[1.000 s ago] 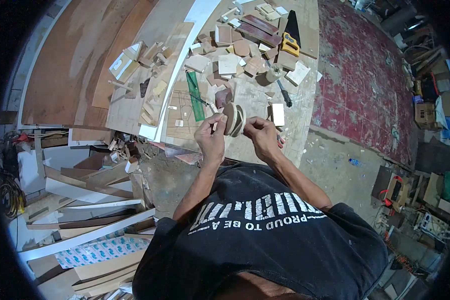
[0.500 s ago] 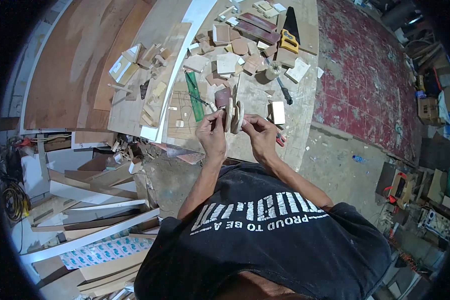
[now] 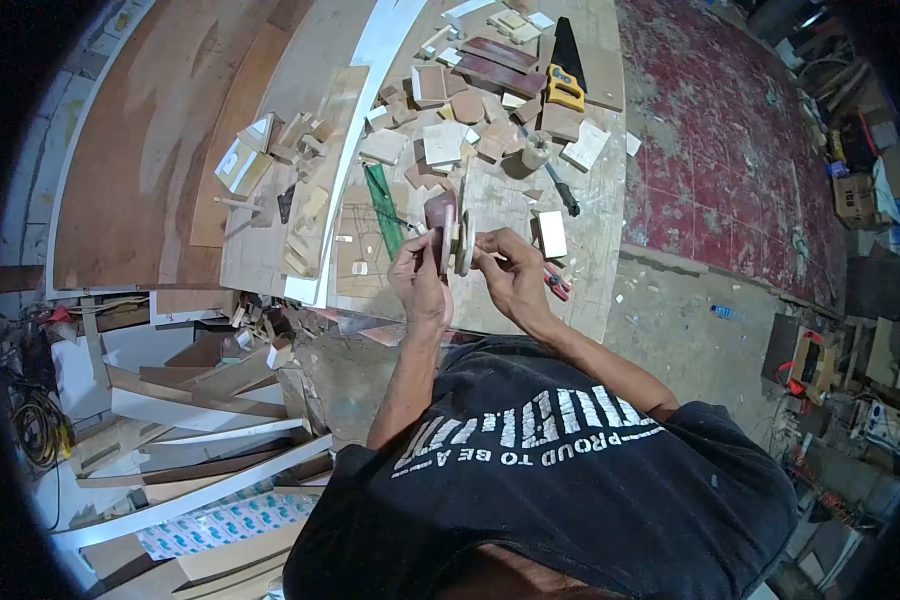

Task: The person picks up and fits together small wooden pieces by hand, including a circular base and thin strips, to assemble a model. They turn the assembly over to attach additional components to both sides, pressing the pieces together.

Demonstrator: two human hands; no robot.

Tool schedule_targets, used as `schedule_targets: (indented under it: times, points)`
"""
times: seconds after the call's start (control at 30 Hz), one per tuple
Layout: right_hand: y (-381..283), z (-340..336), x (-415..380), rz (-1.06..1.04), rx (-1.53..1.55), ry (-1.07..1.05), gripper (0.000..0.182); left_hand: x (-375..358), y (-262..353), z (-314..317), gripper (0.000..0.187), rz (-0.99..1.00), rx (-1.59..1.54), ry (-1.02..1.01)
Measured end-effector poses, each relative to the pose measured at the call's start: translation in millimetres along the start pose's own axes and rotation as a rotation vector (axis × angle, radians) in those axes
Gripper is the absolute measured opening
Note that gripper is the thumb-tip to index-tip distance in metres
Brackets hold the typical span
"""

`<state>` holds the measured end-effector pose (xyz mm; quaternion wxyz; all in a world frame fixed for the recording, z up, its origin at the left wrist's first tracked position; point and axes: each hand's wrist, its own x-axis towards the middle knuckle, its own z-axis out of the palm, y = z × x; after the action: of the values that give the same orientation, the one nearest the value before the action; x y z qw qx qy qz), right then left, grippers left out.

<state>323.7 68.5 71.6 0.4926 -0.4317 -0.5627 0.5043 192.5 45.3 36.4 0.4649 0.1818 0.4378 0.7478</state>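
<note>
The left hand (image 3: 419, 277) and right hand (image 3: 510, 272) meet just above the middle of the frame, both grips closed on a small stack of thin wooden discs (image 3: 457, 232) held on edge between them; how many discs there are I cannot tell. The stack looks pale at the rims, with one reddish-brown face turned to the left. Beneath lies a pale, scuffed plywood bench (image 3: 590, 250). Beyond the hands, toward the top of the frame, are scattered wood offcuts (image 3: 440, 140), one green ruler (image 3: 382, 205), one yellow-handled handsaw (image 3: 567, 70) and a white block (image 3: 551, 233).
</note>
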Motion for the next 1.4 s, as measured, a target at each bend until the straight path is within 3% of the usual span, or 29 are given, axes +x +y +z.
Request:
schedule_targets:
  times: [0.03,0.1,0.17,0.3,0.43,0.5,0.53,0.57,0.63,0.7,0.87,0.93,1.1,1.2,1.27,1.3,1.37,1.4]
  points:
    - [-1.3,1.0,0.4,0.158,0.131,0.004,0.01,1.6,-0.6,-1.1,0.01,-0.001,-0.001,-0.002]
    - [-8.2,-0.8,4.2,0.217,0.209,0.005,0.012,4.7,-1.6,-1.6,0.007,0.028,0.06,-0.044]
    - [-15.5,-1.1,4.0,0.434,0.406,0.056,0.013,4.8,-3.8,-1.2,0.007,0.012,0.014,-0.054]
    - [-11.1,-1.4,5.7,0.469,0.297,0.038,0.013,6.5,-3.9,1.4,0.008,0.003,-0.052,-0.1]
    - [-14.3,2.4,8.5,0.342,0.169,-0.037,0.012,11.9,-4.5,-3.0,0.009,-0.019,-0.163,-0.021]
    - [-18.3,2.2,9.5,0.032,-0.052,-0.071,0.01,12.6,2.0,2.1,0.012,-0.022,-0.177,0.01]
    - [-16.8,-1.5,12.8,-0.078,-0.175,-0.098,0.019,10.6,5.1,5.2,0.013,-0.063,-0.208,0.029]
    - [-15.3,-5.8,15.4,-0.078,-0.174,-0.104,0.019,7.3,9.0,7.4,0.015,-0.105,-0.237,0.049]
    - [-14.2,-13.1,24.7,-0.453,-0.352,-0.167,0.029,6.5,17.3,13.1,0.02,-0.148,-0.235,0.063]
    - [-15.9,-16.0,23.7,-0.442,-0.329,-0.196,0.034,4.2,18.2,12.7,0.021,-0.19,-0.223,0.027]
    - [-21.9,-13.3,21.9,-0.496,-0.39,-0.168,0.025,6.3,27.5,19.4,0.028,-0.122,-0.156,-0.01]
    - [-25.6,-6.3,20.2,-0.492,-0.345,-0.127,0.025,3.8,28.3,15.5,0.015,-0.067,-0.129,-0.067]
    - [-26.9,6.9,16.2,-0.465,-0.284,-0.014,0.025,8.3,27.9,12.6,0.009,0.018,-0.109,-0.042]
    - [-31.9,10.1,17.1,-0.371,-0.313,-0.016,0.012,9.2,27.2,11.5,0.014,0.067,-0.086,-0.03]
    - [-26.2,13.5,15.1,0.012,-0.042,-0.005,0.013,8.8,27.2,10.6,0.019,0.093,-0.07,-0.012]
    - [-33.3,11.3,17.5,0.01,-0.043,-0.007,0.013,9.8,26.0,7.8,0.019,0.081,-0.067,-0.035]
    - [-53.2,4.5,22.7,0.371,0.101,-0.136,0.018,9.1,22.8,2.1,0.018,0.064,-0.063,-0.053]
    - [-48.4,6.2,22.7,0.373,0.129,-0.12,0.02,10.0,21.2,0.1,0.017,0.053,-0.028,-0.059]
